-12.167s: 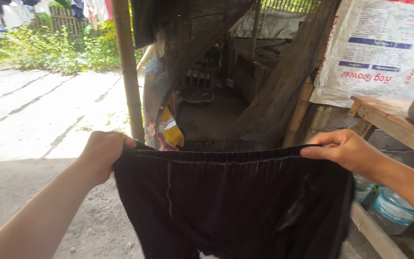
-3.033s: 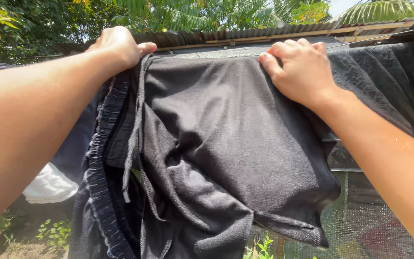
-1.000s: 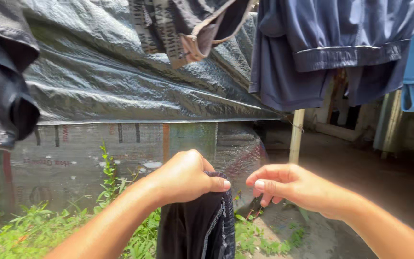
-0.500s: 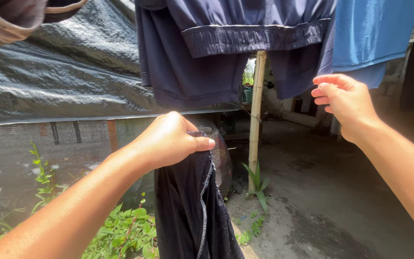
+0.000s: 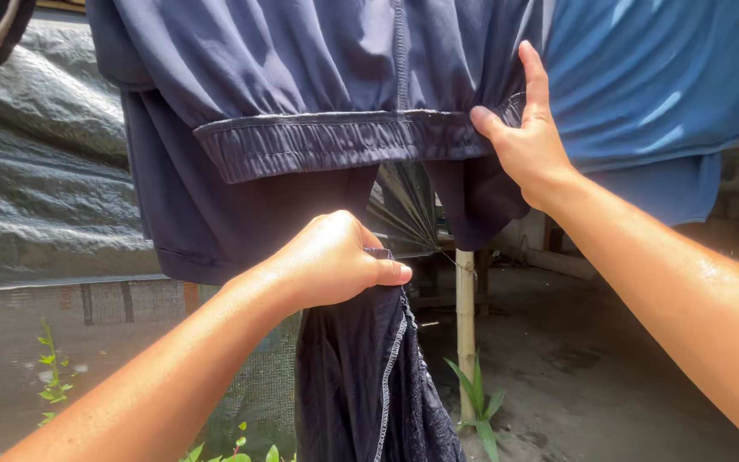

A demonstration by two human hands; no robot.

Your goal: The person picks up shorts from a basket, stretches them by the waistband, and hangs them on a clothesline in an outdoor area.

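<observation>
Outdoor yard, sunlit. Grey tarp (image 5: pixel 36 171) stretches wide on the left, behind the left fingers; mesh fence (image 5: pixel 87 342) below it. Bare dirt ground (image 5: pixel 575 376) under the right arm. Navy garment (image 5: pixel 301 103) hangs overhead, its elastic hem just above the left fingers. Blue cloth (image 5: pixel 652 94) hangs beside it, right of the right fingers. Dark cloth (image 5: pixel 369 376) dangles below the left hand (image 5: pixel 335 261), fist shut tight on its top edge. Right hand (image 5: pixel 528 141) is open, fingers up, thumb and fingers pressed to the navy hem. Bamboo post (image 5: pixel 466 325) stands below the right hand. Green shoots (image 5: pixel 476 411) at its base.
</observation>
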